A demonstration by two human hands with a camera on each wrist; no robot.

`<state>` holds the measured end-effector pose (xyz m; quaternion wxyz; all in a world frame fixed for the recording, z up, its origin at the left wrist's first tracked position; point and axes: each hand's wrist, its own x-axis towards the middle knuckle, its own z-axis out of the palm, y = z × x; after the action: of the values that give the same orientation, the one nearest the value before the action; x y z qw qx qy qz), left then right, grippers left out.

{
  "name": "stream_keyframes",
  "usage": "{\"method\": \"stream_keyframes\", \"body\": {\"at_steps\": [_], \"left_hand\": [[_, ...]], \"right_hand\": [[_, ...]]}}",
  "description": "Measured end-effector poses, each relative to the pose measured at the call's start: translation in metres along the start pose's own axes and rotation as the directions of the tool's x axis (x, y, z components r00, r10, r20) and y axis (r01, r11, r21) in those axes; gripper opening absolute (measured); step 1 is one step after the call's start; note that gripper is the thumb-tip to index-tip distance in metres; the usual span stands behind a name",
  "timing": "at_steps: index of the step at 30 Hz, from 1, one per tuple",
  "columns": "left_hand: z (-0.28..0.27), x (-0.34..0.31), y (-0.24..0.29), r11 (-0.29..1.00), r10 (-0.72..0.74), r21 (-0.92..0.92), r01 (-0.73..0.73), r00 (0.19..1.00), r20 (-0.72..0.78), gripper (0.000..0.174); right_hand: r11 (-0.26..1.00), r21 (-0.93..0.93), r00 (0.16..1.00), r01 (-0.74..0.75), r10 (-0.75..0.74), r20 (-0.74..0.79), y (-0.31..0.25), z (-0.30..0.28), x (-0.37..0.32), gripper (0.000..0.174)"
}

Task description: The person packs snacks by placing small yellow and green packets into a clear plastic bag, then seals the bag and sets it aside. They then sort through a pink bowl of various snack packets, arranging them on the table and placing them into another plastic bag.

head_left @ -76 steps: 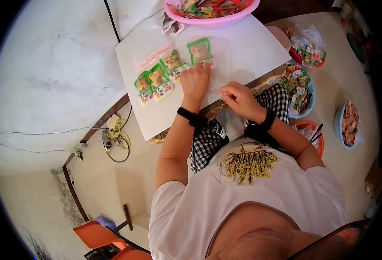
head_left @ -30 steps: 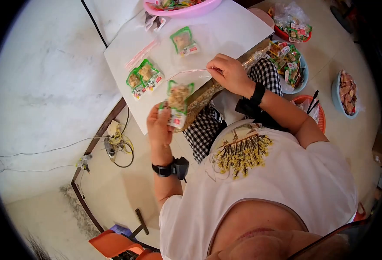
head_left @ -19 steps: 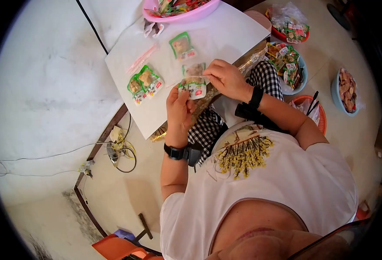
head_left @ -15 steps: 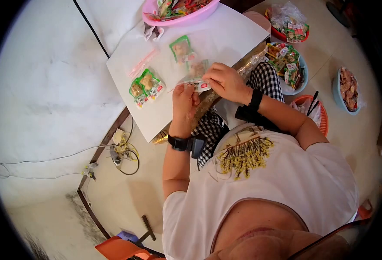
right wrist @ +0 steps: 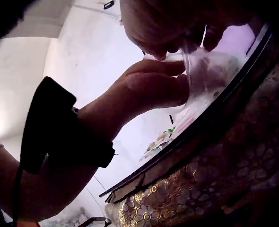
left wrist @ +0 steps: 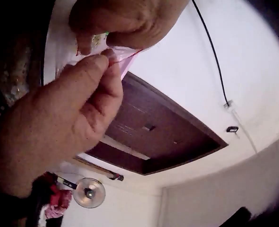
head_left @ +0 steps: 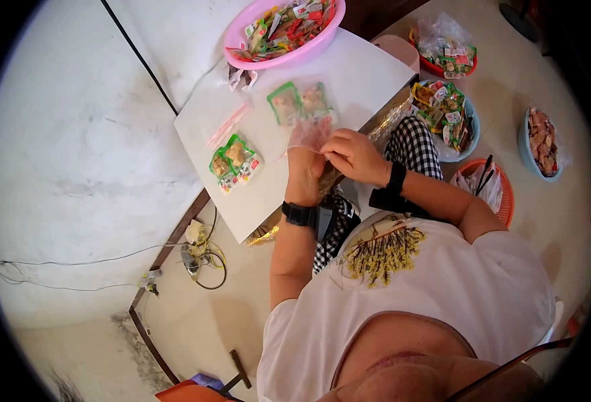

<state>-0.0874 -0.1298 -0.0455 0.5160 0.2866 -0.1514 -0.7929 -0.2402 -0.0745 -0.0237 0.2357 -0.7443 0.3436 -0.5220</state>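
Observation:
In the head view my left hand (head_left: 303, 164) reaches into the mouth of a clear plastic bag (head_left: 322, 137) lying at the table's front edge, its fingers covered by the film. Inside are two green-edged snack packets (head_left: 285, 104) side by side, the right one by the left fingertips. My right hand (head_left: 356, 157) pinches the bag's edge between thumb and fingers; the left wrist view shows this pinching hand (left wrist: 68, 104) close up. In the right wrist view the left thumb and fingers (right wrist: 158, 87) stretch straight into the bag. Two more snack packets (head_left: 235, 157) lie to the left.
A pink-striped bag edge (head_left: 228, 127) lies on the white table (head_left: 369, 74). A pink basin (head_left: 275, 60) of packets stands at the back. On the floor to the right are a red basin (head_left: 436, 70), blue basins (head_left: 473, 134) and an orange basket (head_left: 506, 194).
My left hand picked up a packet from the left group, carried it to the bag and slid it in beside the first one. My right hand took hold of the bag's edge and keeps it.

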Motion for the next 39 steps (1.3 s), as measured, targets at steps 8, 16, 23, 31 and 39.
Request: {"method": "stream_keyframes", "body": {"at_steps": [8,16,23,31,39], "left_hand": [[0.034,-0.038,0.006,-0.095,0.185,0.807,-0.583,0.786,0.59,0.037],[-0.016,0.031,-0.01,0.949,0.252,0.119,-0.292,0.929,0.27,0.025],[0.009,-0.098,0.032,0.692,0.139,0.722,-0.013,0.983,-0.116,0.019],[-0.109,-0.11,0.144,-0.41,0.873,0.788,0.46,0.45,0.191,0.033],[-0.111,-0.092,0.156,-0.17,0.883,0.753,0.636,0.437,-0.17,0.037]], "right_hand": [[0.999,-0.008,0.999,0.044,-0.045,-0.028,0.008,0.002,-0.003,0.005],[0.996,-0.085,1.0,0.025,-0.024,0.02,0.015,0.001,-0.004,0.008],[0.996,-0.089,0.999,-0.015,0.02,0.048,0.004,-0.004,0.004,0.008],[0.992,-0.11,0.988,0.058,-0.04,0.152,0.007,0.003,0.001,0.008],[0.981,-0.183,0.982,0.066,-0.031,0.188,0.001,0.006,0.001,0.002]]}}
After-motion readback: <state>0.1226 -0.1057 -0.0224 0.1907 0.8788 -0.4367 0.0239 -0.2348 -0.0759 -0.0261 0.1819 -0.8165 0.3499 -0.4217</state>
